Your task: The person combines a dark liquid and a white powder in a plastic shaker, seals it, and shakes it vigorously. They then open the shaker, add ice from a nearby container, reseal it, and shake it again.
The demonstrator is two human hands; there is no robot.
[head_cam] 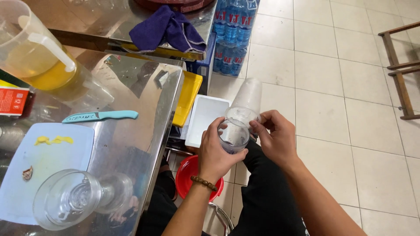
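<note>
My left hand (215, 153) grips a clear plastic cup (233, 136) from the side, over my lap. My right hand (274, 136) pinches the rim of another clear cup (245, 105) from a nested stack that rises tilted out of the first one. Both hands are to the right of a steel table (148, 131). A bead bracelet circles my left wrist.
On the table lie a teal knife (101, 116), a pale blue cutting board (48, 170) with yellow scraps, a glass citrus juicer (74, 199) and a pitcher of yellow liquid (39, 61). A purple cloth (168, 28), bottled water packs (232, 30), yellow and white trays (203, 118) and a red bucket (188, 175) surround it.
</note>
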